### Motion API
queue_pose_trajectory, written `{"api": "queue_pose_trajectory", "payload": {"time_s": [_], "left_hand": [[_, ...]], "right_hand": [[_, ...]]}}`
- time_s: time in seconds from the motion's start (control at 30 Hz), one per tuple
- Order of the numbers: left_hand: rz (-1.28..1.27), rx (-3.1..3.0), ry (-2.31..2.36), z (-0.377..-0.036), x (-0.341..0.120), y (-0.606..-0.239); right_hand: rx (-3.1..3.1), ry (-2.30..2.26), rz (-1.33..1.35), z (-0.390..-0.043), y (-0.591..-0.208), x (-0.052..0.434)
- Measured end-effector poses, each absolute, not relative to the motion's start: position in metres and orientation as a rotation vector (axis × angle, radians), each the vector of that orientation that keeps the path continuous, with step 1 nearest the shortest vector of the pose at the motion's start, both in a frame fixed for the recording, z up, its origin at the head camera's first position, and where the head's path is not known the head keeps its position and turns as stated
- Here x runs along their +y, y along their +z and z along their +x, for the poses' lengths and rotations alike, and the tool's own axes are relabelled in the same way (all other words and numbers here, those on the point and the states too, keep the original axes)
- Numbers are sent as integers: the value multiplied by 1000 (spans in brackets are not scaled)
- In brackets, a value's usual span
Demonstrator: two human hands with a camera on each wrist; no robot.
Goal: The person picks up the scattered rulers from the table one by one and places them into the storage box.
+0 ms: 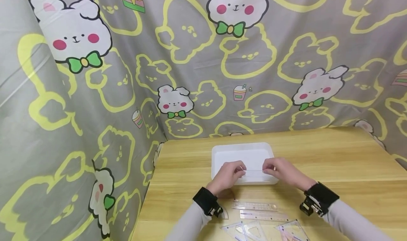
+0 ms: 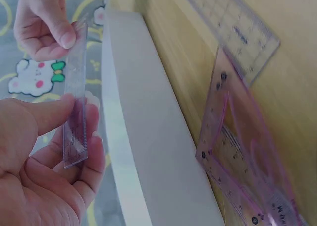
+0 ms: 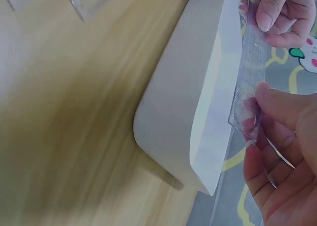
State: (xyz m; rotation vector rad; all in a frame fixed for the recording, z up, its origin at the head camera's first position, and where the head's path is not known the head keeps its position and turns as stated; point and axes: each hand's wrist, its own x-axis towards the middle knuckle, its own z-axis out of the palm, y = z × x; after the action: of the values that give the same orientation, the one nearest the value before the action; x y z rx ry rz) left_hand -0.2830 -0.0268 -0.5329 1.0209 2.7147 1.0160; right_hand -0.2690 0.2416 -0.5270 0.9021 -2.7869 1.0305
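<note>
Between both hands a clear plastic ruler (image 2: 76, 77) is held level over the near side of a white tray (image 1: 243, 147). My left hand (image 1: 229, 174) pinches one end between thumb and fingers, as the left wrist view (image 2: 44, 171) shows up close. At the other end my right hand (image 1: 283, 171) grips the ruler (image 3: 251, 62) with thumb on top and fingers beneath. The hands are a short way apart, above the tray's rim. In the head view the ruler is faint and hard to make out.
On the wooden table (image 1: 334, 159) in front of the tray lie two clear rulers (image 1: 254, 206), several set squares (image 1: 243, 231), one with a pink tint (image 1: 292, 230), and part of a protractor (image 1: 225, 214) near the left wrist. A patterned curtain (image 1: 203, 71) hangs behind and at left.
</note>
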Motion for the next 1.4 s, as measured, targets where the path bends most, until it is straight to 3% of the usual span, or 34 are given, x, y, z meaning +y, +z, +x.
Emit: {"api": "queue_pose_trajectory", "payload": {"time_s": [0.77,1.4], "left_hand": [[1009,2634,683,-309,-3,-558],[997,2607,759,-314,-2,-568]], "right_hand": [[-2803,664,1212,-292,-547,243],[-2778,608,1229,-300,-557,246]]}}
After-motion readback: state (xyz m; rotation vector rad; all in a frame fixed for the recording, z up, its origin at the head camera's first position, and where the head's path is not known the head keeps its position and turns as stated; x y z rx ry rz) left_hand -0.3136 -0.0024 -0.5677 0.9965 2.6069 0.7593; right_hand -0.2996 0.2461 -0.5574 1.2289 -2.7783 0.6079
